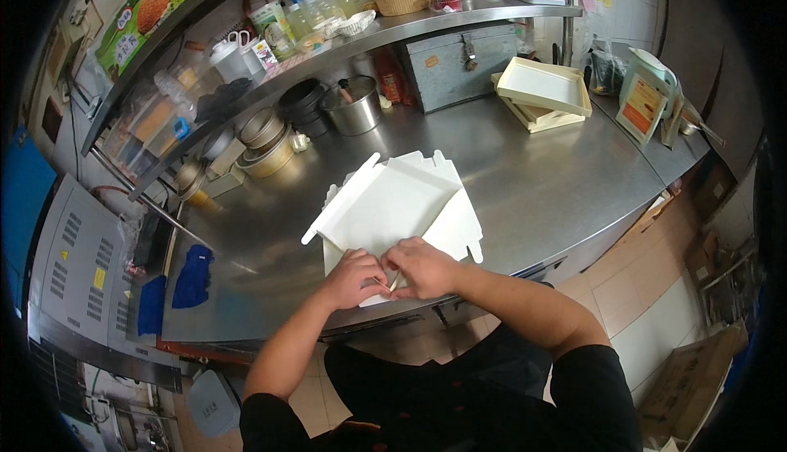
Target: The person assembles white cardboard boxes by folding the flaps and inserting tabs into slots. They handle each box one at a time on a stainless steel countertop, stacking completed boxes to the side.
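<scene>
A white cardboard box blank lies on the steel table in front of me, its side flaps partly raised and its tabs sticking out at the corners. At its near edge, my left hand is closed, pinching a folded bit of the card. Right beside it, my right hand has its fingers closed on the same near flap, and the fingertips of both hands nearly meet. The fingers partly hide the fold between them.
Folded cream box trays are stacked at the back right, beside a grey metal chest. Steel pots and round pans stand along the back left. A blue cloth lies at the left. An overhead shelf runs across the back.
</scene>
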`<state>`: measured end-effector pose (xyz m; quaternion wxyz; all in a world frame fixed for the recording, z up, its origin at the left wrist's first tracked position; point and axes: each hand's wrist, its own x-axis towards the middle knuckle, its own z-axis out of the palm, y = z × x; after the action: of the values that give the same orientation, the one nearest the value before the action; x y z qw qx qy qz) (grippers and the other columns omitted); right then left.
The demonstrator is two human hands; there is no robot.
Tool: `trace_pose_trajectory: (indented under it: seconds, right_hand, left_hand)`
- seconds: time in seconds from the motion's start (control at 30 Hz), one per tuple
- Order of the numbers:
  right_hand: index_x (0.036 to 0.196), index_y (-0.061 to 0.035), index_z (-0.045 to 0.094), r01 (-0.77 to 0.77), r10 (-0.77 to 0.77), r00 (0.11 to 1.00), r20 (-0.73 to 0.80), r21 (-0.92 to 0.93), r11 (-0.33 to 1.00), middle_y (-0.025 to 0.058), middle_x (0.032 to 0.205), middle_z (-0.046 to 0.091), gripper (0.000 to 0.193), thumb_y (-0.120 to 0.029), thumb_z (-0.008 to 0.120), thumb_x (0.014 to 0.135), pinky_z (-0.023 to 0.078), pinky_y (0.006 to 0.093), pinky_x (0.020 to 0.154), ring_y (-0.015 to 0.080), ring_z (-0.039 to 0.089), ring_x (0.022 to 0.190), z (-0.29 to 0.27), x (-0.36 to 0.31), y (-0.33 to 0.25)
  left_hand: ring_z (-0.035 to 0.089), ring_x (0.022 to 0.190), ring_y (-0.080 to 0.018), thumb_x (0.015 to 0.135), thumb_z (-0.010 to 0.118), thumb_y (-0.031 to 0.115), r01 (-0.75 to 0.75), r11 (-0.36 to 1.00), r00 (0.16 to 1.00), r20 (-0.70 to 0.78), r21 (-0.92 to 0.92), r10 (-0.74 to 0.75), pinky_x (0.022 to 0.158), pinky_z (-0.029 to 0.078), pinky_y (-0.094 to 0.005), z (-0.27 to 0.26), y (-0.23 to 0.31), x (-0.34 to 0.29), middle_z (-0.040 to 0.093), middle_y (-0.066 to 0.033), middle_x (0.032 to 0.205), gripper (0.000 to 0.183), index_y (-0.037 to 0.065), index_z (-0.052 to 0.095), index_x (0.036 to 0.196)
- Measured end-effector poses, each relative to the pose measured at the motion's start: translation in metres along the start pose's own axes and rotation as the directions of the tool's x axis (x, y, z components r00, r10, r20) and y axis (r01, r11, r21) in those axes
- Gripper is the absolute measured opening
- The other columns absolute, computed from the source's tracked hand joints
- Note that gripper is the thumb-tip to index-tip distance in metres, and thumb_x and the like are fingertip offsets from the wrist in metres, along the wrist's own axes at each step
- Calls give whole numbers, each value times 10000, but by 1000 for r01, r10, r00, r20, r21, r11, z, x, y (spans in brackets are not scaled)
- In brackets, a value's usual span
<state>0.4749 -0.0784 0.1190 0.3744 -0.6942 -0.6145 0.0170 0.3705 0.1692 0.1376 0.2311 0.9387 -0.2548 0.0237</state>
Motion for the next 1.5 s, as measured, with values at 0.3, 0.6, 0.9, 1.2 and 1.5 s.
trace_pose_trajectory:
  seconds: [0.3,0.6,0.9,1.2,1.5]
  right_hand:
    - [1207,-103,621,10,-4,999,39,-137,990,104,1061,688,547,-426,893,860,446,433,971,318,644,1061,1,0,-2]
    - [1005,-118,733,44,-34,997,65,-151,988,65,1040,685,353,-412,870,868,439,419,998,291,620,1084,0,1,-5]
    - [1060,-103,720,27,-27,999,-36,5,1000,123,988,723,424,-385,926,821,506,500,974,380,703,993,5,-5,12]
    - [1000,-100,761,-306,302,951,-69,-368,878,102,1082,752,208,-287,762,910,548,475,970,338,696,1113,-69,-35,50]
    - [1009,-103,731,-195,195,980,-34,-331,923,109,1037,725,159,-244,753,939,535,472,986,331,678,1096,-21,-46,11]
  left_hand:
    - [624,1088,-293,840,886,265,87,995,996,14,-46,-86,998,423,-424,-5,13,6,671,-62,1118,264,138,674,933]
    - [643,1018,-284,814,905,246,21,991,984,-170,-132,-44,980,446,-433,9,1,-10,686,-34,1011,256,141,707,940]
    - [646,998,-336,822,861,253,6,995,984,-176,97,12,975,477,-462,13,28,-5,713,-75,983,228,135,728,965]
    - [655,1028,-294,802,832,297,129,922,984,-159,366,-75,1029,451,-488,-5,28,-10,741,-30,960,168,148,774,854]
    - [650,1023,-313,917,788,242,268,897,958,-196,351,-210,965,505,-465,-4,52,15,766,-64,927,128,115,784,901]
